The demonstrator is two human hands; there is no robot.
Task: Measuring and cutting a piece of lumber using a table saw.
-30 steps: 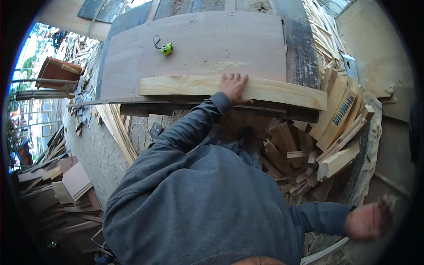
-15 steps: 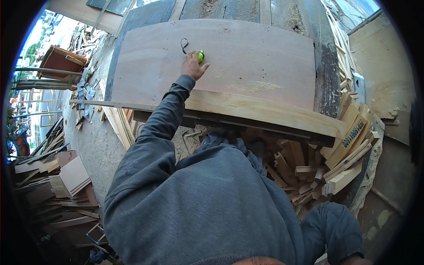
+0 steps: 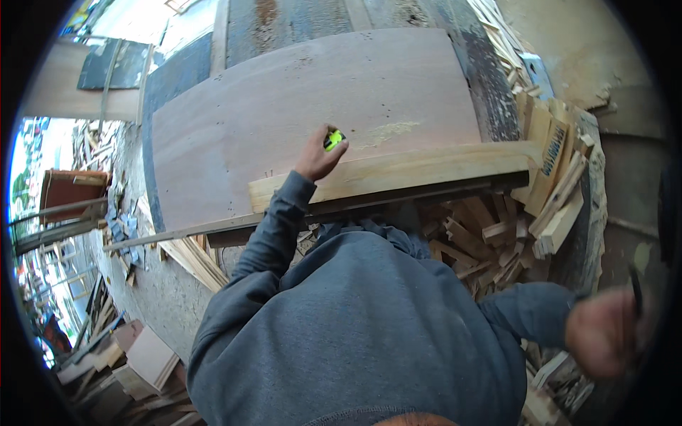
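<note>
Left hand (image 3: 318, 160) closed round tape (image 3: 334, 139), over panel (image 3: 277, 124), just beyond far edge of plank (image 3: 398, 170). Plank lies along panel's near edge. Right hand (image 3: 600, 335) well apart from left hand and tape, low at far right, blurred; dark stick (image 3: 635, 290) at its fingers, grip cannot be told.

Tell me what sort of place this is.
Likely a woodworking area: a plank lies on a plywood-topped worktable, offcuts are piled nearby, and the left hand holds a tape measure.
</note>
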